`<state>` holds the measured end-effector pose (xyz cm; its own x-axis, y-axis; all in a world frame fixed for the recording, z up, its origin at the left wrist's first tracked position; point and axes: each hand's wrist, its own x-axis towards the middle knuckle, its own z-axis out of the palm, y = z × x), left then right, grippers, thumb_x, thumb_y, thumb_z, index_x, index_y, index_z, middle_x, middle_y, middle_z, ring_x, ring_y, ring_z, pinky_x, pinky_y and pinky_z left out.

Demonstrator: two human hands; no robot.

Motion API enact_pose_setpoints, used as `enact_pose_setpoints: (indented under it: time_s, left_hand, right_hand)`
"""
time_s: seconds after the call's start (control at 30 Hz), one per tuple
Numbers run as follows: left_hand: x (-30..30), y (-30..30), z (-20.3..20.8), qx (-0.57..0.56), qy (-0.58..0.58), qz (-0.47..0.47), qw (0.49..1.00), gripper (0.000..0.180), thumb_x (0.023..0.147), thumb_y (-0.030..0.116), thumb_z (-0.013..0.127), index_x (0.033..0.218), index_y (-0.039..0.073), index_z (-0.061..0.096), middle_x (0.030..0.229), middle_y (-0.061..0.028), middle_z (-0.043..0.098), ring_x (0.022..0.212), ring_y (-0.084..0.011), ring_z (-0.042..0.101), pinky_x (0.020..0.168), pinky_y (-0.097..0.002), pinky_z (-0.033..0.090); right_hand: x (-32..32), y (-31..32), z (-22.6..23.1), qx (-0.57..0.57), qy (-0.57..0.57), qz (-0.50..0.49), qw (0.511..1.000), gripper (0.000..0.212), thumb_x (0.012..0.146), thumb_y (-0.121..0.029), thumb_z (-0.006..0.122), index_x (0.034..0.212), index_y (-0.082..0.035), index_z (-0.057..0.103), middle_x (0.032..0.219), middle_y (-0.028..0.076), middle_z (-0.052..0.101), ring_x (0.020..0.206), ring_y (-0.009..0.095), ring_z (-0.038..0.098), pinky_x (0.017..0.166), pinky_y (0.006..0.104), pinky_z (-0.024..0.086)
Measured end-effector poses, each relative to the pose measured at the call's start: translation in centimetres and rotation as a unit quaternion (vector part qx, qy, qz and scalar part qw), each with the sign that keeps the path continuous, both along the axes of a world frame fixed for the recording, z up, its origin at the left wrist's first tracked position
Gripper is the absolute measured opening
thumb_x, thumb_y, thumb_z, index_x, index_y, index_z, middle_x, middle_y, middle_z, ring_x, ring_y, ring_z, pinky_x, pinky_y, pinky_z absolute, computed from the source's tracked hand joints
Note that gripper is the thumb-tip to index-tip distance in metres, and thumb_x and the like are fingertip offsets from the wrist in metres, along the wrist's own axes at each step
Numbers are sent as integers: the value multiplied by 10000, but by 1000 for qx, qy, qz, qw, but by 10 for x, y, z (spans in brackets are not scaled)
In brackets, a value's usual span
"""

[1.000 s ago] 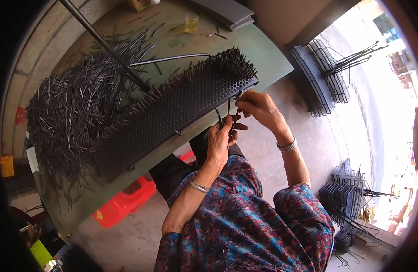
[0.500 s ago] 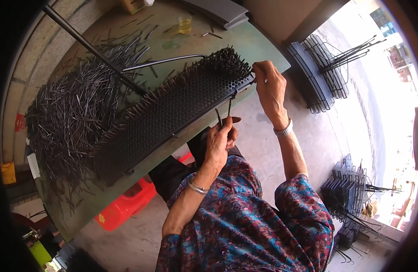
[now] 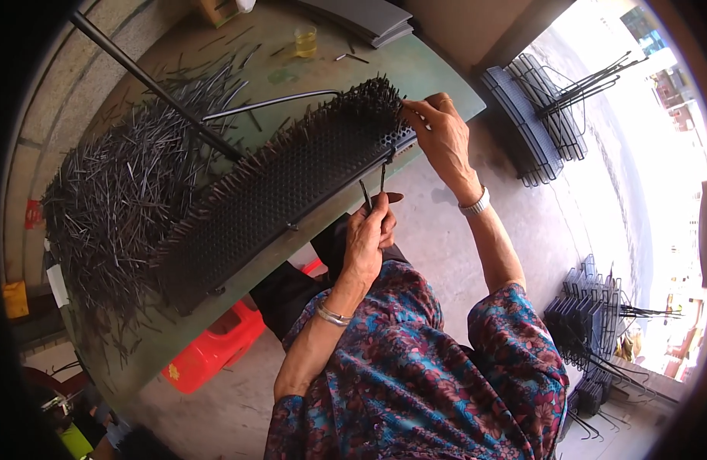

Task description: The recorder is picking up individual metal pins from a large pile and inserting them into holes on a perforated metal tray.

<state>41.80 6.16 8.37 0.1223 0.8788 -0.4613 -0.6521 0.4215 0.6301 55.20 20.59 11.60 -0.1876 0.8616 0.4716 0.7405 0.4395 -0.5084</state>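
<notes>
A long black perforated panel (image 3: 281,188) lies slanted along the near side of the table. Upright dark strips stand in its holes along the far edge, bunched thickly (image 3: 373,103) at the right end. My right hand (image 3: 445,139) is pinched at that bunch's right side; its fingertips touch the strips, and whatever is between them is too small to make out. Below the panel's near edge, my left hand (image 3: 366,234) is closed on a few thin dark strips (image 3: 383,178), whose ends stick up from between thumb and fingers. A large heap of loose dark strips (image 3: 127,203) lies left of the panel.
A dark rod (image 3: 150,83) crosses over the heap, with a thinner bent rod (image 3: 273,101) reaching the panel. A glass of yellow liquid (image 3: 305,42) and grey sheets (image 3: 361,17) are at the table's back. A red stool (image 3: 215,349) stands below; wire racks (image 3: 534,119) are at right.
My right hand has moved left, from beside the panel's right end onto the bunched strips. My left hand stays nearly in place, still holding its strips.
</notes>
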Motion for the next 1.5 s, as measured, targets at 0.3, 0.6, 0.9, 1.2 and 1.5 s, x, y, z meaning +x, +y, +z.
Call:
enact_pose_setpoints:
  time_s: [0.3,0.6,0.9,1.2,1.5]
  left_hand:
    - [6,3,0,22,17,-28,999,334,983,394,553,1038,73,627,595,96,320,480,-10,211,437,-192,170]
    - [-3,7,-7,7,11,15,1000,410,1004,459,471,1139,86,576,752,40,526,587,-21,367,498,-193,290]
    - [-13,15,-6,-32,-36,86,995,386,1000,413,500,1088,44,575,746,-5,534,602,-71,422,546,-237,347]
    - [-21,11,6,-31,-24,98,994,266,1014,302,510,1024,47,588,737,-22,559,611,-74,421,552,-222,348]
    - [-23,12,-1,-3,-54,85,995,276,1012,280,517,1071,25,604,775,-43,607,625,-55,442,552,-206,345]
  right_hand:
    - [5,-47,9,-340,146,160,915,220,900,-162,636,1019,20,674,786,85,676,669,124,620,607,280,501]
    - [-4,-40,21,-355,174,151,906,177,915,-121,605,962,44,649,732,57,654,639,97,594,585,259,478]
    - [-52,-2,16,-42,192,56,979,102,901,-74,618,978,-8,610,723,95,643,566,146,600,541,283,467]
    - [-76,23,-5,-25,106,62,992,92,892,-110,629,948,-38,612,817,161,651,723,336,642,648,386,503]
    - [-77,24,-7,39,-43,80,995,182,870,-223,662,1000,-110,718,879,116,612,839,291,621,712,378,494]
